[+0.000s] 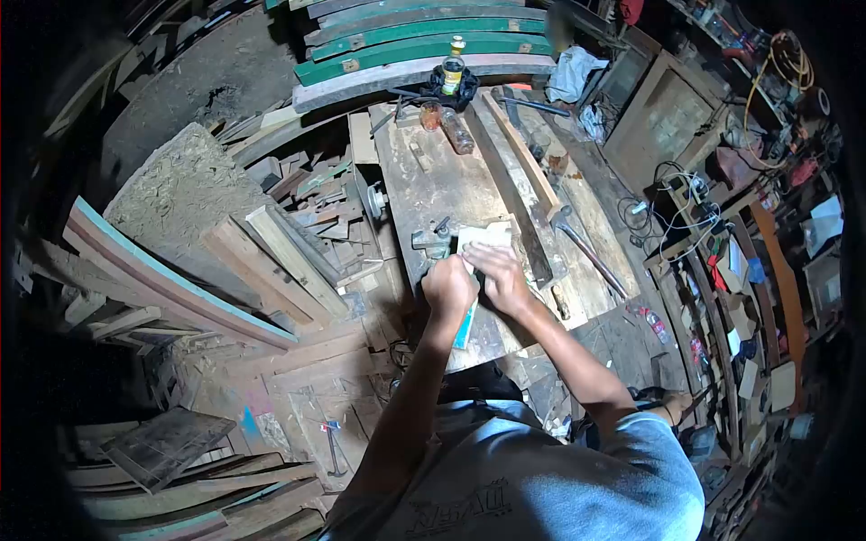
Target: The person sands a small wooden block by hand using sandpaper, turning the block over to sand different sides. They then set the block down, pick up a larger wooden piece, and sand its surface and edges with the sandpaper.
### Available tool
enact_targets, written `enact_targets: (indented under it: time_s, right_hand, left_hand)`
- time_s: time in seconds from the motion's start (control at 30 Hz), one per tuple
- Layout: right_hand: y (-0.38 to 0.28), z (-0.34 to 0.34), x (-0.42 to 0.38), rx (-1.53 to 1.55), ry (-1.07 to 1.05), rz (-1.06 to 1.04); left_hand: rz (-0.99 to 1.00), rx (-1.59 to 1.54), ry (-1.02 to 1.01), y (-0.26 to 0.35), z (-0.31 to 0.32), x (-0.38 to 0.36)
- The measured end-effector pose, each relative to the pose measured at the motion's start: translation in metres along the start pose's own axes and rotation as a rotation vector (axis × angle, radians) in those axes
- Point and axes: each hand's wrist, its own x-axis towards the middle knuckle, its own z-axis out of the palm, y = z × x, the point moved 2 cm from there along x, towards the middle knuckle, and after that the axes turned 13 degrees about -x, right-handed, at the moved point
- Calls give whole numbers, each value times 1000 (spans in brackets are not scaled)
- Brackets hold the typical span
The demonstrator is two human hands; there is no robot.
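Observation:
My left hand (448,284) is closed in a fist near the front of a wooden workbench (433,185), seemingly gripping a small tool that I cannot make out. My right hand (501,275) lies flat beside it, pressing on a pale piece of wood (483,237). A thin teal-edged strip (465,326) runs under my hands toward the bench's front edge. A metal vise (431,240) sits just left of the pale piece.
A long plank (519,176) lies along the bench. A hammer (582,245) rests on the right. Bottles (453,65) stand at the far end. Green curved boards (424,41) are stacked beyond. Scrap wood (289,243) piles up left; cluttered shelves (740,270) stand right.

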Motion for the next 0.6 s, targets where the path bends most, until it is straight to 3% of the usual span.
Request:
enact_targets:
  time_s: [0.1,0.17,0.3,0.43,0.57,0.6]
  right_hand:
    - [34,-11,12,19,-7,46]
    - [42,-12,17,-89,108,138]
    - [15,-7,-7,37,-88,-50]
    - [51,-14,13,-111,75,111]
    - [21,-17,-4,135,-107,-139]
    - [36,-17,5,71,-56,-69]
  left_hand:
    - [82,47,54,-5,10,-3]
    - [114,12,69,-2,2,-4]
    - [32,88,53,-5,10,-3]
    - [60,88,69,-2,6,-4]
    - [119,127,125,-19,22,-9]
    - [182,95,198,-15,19,-10]
